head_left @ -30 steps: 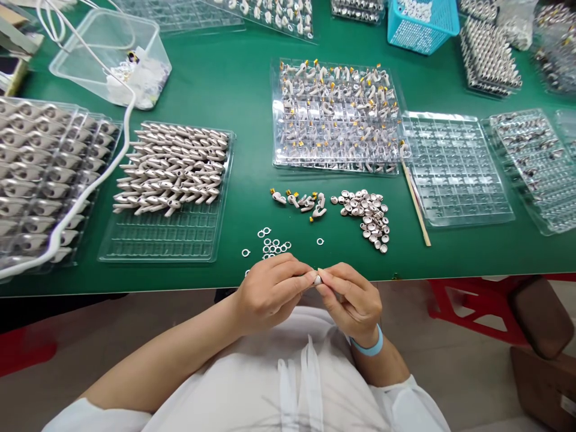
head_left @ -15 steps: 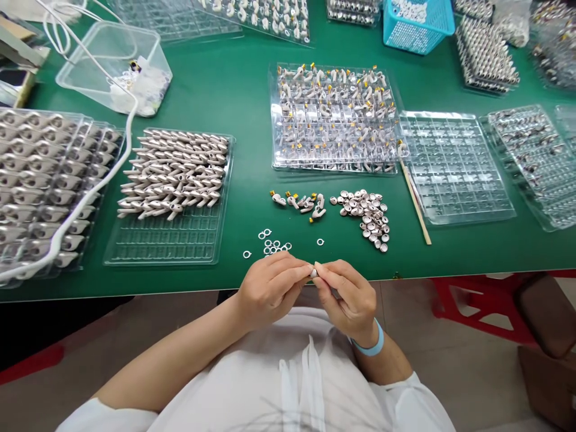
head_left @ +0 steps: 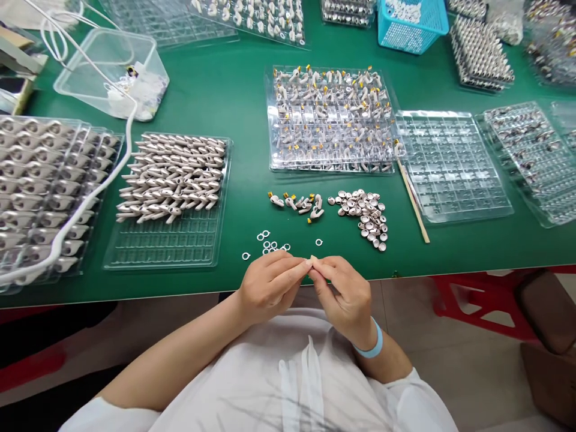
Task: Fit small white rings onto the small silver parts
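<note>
At the table's near edge, my left hand [head_left: 272, 285] and my right hand [head_left: 342, 294] meet fingertip to fingertip. Both are closed in a pinch around a small whitish rounded part, now almost wholly covered by the fingers. Just beyond my left hand lie several thin white rings [head_left: 246, 256], partly hidden by its knuckles. One single white ring [head_left: 319, 242] is just past the fingertips. Farther off are several curved earbud pieces [head_left: 317, 211] with yellow tabs. To their right spreads a pile of small beige round caps [head_left: 372, 219].
A clear tray [head_left: 162, 252] of beige stems stands left, beside stacked trays and a white cable [head_left: 92, 197]. Ahead is a tray stack [head_left: 271, 141] of earbud pieces; right of it, a wooden stick [head_left: 416, 210] and clear tray [head_left: 472, 210]. A blue basket [head_left: 411, 37] stands behind.
My joined hands have shifted slightly left and away from my body. The whitish part between my fingertips showed earlier and is now nearly covered. The parts on the table have stayed put.
</note>
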Demonstrator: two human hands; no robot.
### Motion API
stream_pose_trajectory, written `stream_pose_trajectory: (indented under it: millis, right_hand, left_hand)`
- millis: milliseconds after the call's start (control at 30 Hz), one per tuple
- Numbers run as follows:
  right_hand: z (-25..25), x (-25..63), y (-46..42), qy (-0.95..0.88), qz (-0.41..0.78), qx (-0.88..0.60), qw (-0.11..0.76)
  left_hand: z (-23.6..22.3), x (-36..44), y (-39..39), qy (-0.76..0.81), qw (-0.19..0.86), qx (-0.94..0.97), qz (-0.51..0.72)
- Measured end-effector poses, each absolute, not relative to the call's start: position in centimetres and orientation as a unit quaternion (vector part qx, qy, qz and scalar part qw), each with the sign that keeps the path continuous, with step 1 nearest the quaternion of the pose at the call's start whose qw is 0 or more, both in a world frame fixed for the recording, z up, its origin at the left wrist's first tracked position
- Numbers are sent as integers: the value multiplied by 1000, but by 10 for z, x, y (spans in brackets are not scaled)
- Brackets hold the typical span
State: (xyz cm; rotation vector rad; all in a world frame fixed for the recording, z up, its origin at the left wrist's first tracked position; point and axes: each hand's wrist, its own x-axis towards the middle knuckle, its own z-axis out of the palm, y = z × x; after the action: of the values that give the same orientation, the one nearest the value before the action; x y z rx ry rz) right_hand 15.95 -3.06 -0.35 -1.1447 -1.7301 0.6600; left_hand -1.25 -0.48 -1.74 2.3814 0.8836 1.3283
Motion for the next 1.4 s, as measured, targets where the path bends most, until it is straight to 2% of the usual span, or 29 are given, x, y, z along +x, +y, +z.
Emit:
stream_pose_trajectory:
  millis: [267, 500, 733, 1133, 1400]
  right_hand:
    - [-4, 159, -32, -663, 311, -504, 457]
    - [1, 170, -21, -678, 398, -445, 428]
    - [2, 174, -18, -742, 348, -433, 376]
    - [-2, 174, -22, -762, 285, -425, 395]
    - [-9, 172, -28, -780, 227, -435, 388]
  left_hand:
    - [-19, -11, -2, 308, 119, 825, 459]
    - [-16, -11, -4, 316, 129, 819, 461]
    - [-18, -10, -4, 309, 131, 819, 465]
    - [-15, -9, -7, 347, 167, 791, 476]
    - [-21, -10, -7, 318, 128, 831, 438]
